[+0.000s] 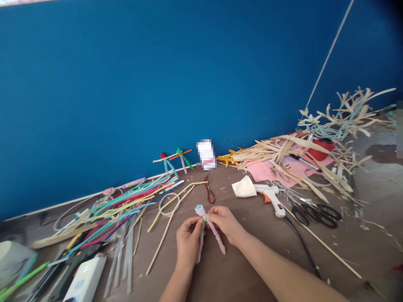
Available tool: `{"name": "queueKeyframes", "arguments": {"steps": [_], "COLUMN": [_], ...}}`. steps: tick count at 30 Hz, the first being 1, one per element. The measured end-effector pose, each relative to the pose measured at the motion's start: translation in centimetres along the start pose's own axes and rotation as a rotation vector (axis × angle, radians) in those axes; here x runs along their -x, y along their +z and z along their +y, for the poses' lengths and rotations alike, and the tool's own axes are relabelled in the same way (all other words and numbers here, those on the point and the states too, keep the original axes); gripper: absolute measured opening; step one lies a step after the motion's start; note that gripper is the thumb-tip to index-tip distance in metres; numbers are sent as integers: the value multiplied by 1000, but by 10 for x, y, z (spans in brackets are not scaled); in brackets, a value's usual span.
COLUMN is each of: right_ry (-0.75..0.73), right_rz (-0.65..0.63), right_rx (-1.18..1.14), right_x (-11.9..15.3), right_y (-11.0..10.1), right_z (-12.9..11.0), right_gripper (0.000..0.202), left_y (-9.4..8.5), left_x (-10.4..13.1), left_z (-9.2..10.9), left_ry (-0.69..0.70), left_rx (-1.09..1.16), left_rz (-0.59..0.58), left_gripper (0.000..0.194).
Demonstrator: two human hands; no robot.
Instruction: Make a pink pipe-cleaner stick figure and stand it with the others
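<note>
The person's left hand (188,243) has thumb and fingers pinched on the lilac figure (200,211) at its green band; the right hand (227,224) is closed, fingertips together, on the figure just below its head. The figure is held above the near part of the surface (239,277), its two legs spread downward.

It looks soft and wiry, so a hard squeeze or uneven pull between the hands could bend the neck, spread the legs or loosen the wrap. The fingers also hide the join, so a slipped band might go unseen.

The glue gun (273,199) lies to the right; if it is hot, the right hand swinging outward could be burned, and the forearm could snag its cord (302,241).
</note>
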State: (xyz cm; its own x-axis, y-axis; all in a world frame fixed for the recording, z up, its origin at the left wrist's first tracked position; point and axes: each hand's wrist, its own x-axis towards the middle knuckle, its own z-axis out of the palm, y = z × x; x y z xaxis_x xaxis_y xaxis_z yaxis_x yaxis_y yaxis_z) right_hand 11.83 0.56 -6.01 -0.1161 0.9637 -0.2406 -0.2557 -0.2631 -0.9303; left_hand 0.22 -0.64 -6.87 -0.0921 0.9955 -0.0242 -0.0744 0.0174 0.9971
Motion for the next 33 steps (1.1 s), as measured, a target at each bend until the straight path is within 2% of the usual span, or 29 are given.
{"name": "queueKeyframes", "arguments": {"steps": [8,15,22,27,33], "right_ry": [-10,-13,24,25,43], "right_rz": [47,23,10,-31,-61], "right_rx": [40,-11,-71,-150,-205], "right_x": [0,0,0,0,2], "right_y": [4,3,2,0,0], "right_z": [-2,-2,-5,-5,-9], "right_gripper": [6,7,6,9,13], "left_y": [-3,0,-2,0,4], "left_x": [-1,-1,-2,-1,0], "left_z": [-5,-1,-1,2,10], "left_ry": [52,-76,-30,-142,-289], "left_rx": [-87,98,119,165,332], "left_rz": [-9,-42,-88,-97,-101], "left_gripper": [21,19,15,21,24]}}
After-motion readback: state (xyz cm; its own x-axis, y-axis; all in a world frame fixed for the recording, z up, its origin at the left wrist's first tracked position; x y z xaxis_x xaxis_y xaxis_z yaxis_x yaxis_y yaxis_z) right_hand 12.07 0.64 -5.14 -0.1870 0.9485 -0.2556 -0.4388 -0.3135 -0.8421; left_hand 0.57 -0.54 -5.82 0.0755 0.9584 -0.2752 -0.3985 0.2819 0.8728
